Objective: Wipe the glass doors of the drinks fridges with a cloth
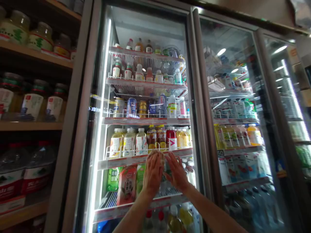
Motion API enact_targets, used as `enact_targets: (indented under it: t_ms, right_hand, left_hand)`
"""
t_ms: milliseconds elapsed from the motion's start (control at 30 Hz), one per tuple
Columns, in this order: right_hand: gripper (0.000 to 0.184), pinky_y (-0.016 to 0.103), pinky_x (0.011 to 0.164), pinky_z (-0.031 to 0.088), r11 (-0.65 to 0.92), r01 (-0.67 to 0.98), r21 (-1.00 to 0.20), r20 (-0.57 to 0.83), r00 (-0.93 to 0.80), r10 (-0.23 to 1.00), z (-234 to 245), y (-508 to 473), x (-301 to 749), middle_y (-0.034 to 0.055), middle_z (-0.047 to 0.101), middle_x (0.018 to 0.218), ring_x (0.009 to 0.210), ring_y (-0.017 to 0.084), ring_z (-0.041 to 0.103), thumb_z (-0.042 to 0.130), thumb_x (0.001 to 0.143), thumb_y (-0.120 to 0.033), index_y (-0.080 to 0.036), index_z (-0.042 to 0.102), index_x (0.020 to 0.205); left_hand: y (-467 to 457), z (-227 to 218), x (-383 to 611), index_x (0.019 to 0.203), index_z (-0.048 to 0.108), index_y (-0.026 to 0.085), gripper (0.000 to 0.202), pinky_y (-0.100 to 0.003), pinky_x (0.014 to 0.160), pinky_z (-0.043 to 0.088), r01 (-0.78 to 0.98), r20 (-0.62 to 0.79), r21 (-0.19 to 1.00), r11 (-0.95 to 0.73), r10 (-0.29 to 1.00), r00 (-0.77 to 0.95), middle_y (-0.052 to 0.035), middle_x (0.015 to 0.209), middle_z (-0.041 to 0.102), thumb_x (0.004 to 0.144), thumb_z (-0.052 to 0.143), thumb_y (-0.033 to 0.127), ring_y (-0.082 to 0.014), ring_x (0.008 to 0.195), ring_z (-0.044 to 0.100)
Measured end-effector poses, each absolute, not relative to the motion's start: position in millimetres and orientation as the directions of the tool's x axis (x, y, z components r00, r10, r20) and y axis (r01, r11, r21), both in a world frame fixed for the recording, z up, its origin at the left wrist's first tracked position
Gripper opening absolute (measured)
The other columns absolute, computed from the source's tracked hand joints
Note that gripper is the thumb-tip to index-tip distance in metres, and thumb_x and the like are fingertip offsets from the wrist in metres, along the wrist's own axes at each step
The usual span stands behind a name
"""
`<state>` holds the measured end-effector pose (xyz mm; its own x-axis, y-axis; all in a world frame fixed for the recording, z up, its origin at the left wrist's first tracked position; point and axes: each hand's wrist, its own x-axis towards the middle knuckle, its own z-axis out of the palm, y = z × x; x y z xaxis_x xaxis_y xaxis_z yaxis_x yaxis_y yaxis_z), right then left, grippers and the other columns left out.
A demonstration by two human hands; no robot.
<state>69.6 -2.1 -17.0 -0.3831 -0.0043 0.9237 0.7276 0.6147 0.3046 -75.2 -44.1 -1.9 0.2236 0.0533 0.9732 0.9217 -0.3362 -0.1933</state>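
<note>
My left hand (153, 170) lies flat over a crumpled pale cloth (155, 151), pressing it toward the glass door (150, 24) of a lit drinks fridge. Only the cloth's edges show around the fingers. Just to its right is my right hand (177, 173), open, its fingers stretched out and apart, with nothing visible in it. Whether its fingertips touch the glass I cannot tell. Behind the hands stand a red drink bottle (171, 138), brown tea bottles (161, 137) and a large pink bottle (126, 184). My arms hide part of the lower shelves.
Metal door frames (206, 116) run upright to the right, beside a second glass-fronted fridge (233, 81) with bottles and cartons. On the left, a wooden shelf unit (31, 125) holds jars (32, 100) and large bottles. A bright light strip (100, 123) lines the fridge's left side.
</note>
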Motion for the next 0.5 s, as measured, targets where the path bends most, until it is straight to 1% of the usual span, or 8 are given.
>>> enact_targets:
  t_ms: [100,167,233,300,333,433,467,500]
  right_hand:
    - [0.058,0.049,0.107,0.027,0.520,0.788,0.331,0.910,-0.413,0.047,-13.8,3.9,95.6,0.0134,0.034,0.145,0.137,0.024,0.023,0.044,0.083,-0.018,-0.013,0.031,0.139]
    - [0.054,0.048,0.108,0.026,0.494,0.786,0.371,0.889,-0.455,0.057,-12.1,7.5,104.0,0.0113,0.034,0.145,0.137,0.023,0.024,0.043,0.084,-0.016,-0.015,0.035,0.138]
    - [0.053,0.047,0.108,0.025,0.488,0.779,0.395,0.876,-0.480,0.057,-12.9,10.0,106.2,0.0100,0.034,0.145,0.137,0.022,0.023,0.042,0.084,-0.015,-0.016,0.036,0.137]
    - [0.053,0.047,0.109,0.024,0.484,0.785,0.388,0.883,-0.467,0.051,-16.2,11.2,103.3,0.0098,0.034,0.145,0.138,0.022,0.021,0.041,0.084,-0.014,-0.015,0.036,0.137]
    - [0.054,0.047,0.109,0.023,0.481,0.791,0.378,0.890,-0.453,0.046,-18.5,11.3,100.5,0.0104,0.033,0.146,0.139,0.022,0.020,0.041,0.084,-0.013,-0.014,0.036,0.137]
    - [0.057,0.050,0.108,0.024,0.471,0.815,0.339,0.915,-0.402,0.036,-25.1,10.0,90.6,0.0127,0.028,0.147,0.140,0.025,0.013,0.040,0.083,-0.013,-0.010,0.031,0.139]
    - [0.058,0.050,0.107,0.025,0.468,0.820,0.329,0.920,-0.391,0.039,-26.4,9.5,88.2,0.0132,0.026,0.148,0.140,0.026,0.011,0.040,0.083,-0.013,-0.009,0.029,0.140]
    - [0.058,0.050,0.107,0.025,0.466,0.824,0.322,0.922,-0.384,0.043,-27.1,9.0,86.9,0.0134,0.025,0.148,0.140,0.026,0.010,0.041,0.083,-0.014,-0.009,0.029,0.140]
  left_hand:
    - [-35.8,4.0,-68.5,0.129,0.043,0.016,0.042,-0.045,0.104,0.038,0.934,0.965,-0.256,-0.248,-0.013,0.261,-0.0123,0.132,0.048,0.087,0.042,0.017,-0.0240,0.131,0.034]
    - [-37.3,4.4,-84.0,0.124,0.047,0.017,0.038,-0.044,0.106,0.036,0.908,0.933,-0.358,-0.216,-0.036,0.359,-0.0100,0.130,0.050,0.086,0.041,0.012,-0.0217,0.131,0.034]
    - [-47.3,3.1,-121.2,0.120,0.048,0.019,0.037,-0.043,0.106,0.037,0.888,0.910,-0.409,-0.209,-0.020,0.414,-0.0078,0.131,0.049,0.085,0.039,0.010,-0.0202,0.131,0.033]
    - [-64.0,3.8,-170.8,0.118,0.048,0.022,0.035,-0.045,0.104,0.038,0.914,0.931,-0.360,-0.188,-0.005,0.366,-0.0073,0.134,0.045,0.085,0.040,0.013,-0.0221,0.133,0.031]
    - [-72.9,5.5,-193.9,0.118,0.047,0.023,0.035,-0.049,0.104,0.037,0.946,0.957,-0.285,-0.154,0.004,0.289,-0.0072,0.137,0.042,0.085,0.041,0.015,-0.0242,0.134,0.029]
    - [-89.4,10.4,-226.5,0.124,0.042,0.018,0.040,-0.058,0.105,0.030,0.995,0.986,-0.071,-0.076,-0.159,0.058,-0.0126,0.139,0.038,0.084,0.042,0.017,-0.0292,0.134,0.027]
    - [-89.5,9.4,-221.6,0.124,0.041,0.017,0.040,-0.058,0.105,0.029,0.996,0.983,-0.058,-0.069,-0.178,0.045,-0.0135,0.138,0.039,0.084,0.041,0.017,-0.0291,0.134,0.027]
    - [-87.0,6.1,-210.4,0.123,0.042,0.017,0.039,-0.056,0.105,0.030,0.993,0.984,-0.100,-0.067,-0.155,0.088,-0.0130,0.137,0.040,0.084,0.040,0.016,-0.0278,0.134,0.027]
